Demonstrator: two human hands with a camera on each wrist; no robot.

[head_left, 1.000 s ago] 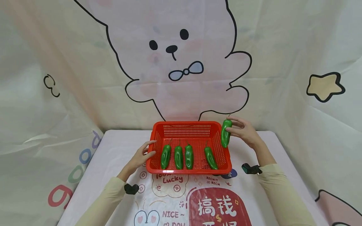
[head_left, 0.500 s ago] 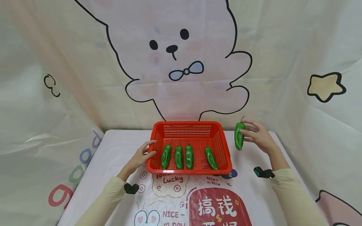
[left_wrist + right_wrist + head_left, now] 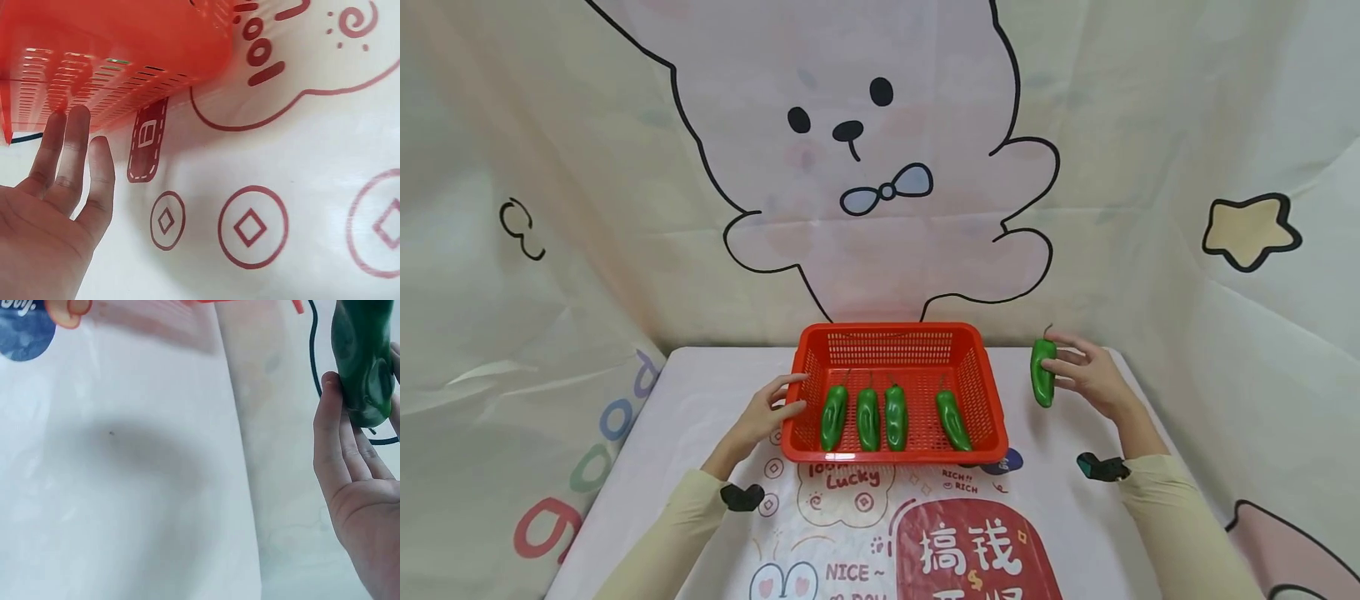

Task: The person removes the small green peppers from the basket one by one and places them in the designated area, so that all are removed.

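Observation:
My right hand point(image 3: 1093, 379) pinches a green chili pepper point(image 3: 1042, 375) between thumb and fingers. It holds the pepper upright, stem up, above the table to the right of a red plastic basket point(image 3: 891, 457). In the right wrist view the pepper point(image 3: 362, 359) lies against the fingertips. Inside the basket are several more green peppers, three at the left and middle, and one pepper point(image 3: 953, 421) apart at the right. My left hand point(image 3: 763, 417) touches the basket's left rim. In the left wrist view its fairly straight fingers point(image 3: 75, 150) meet the outer wall; the thumb is hidden there.
A white table cover point(image 3: 1052, 533) with printed drawings and lettering lies under the basket. A cloth backdrop point(image 3: 1120, 100) with a cartoon animal rises behind the table's back edge. Black straps point(image 3: 742, 497) sit at both wrists.
My right hand has carried the pepper from the basket's right rim out to the right and slightly lower. My left hand stays at the basket. The head view has shifted slightly.

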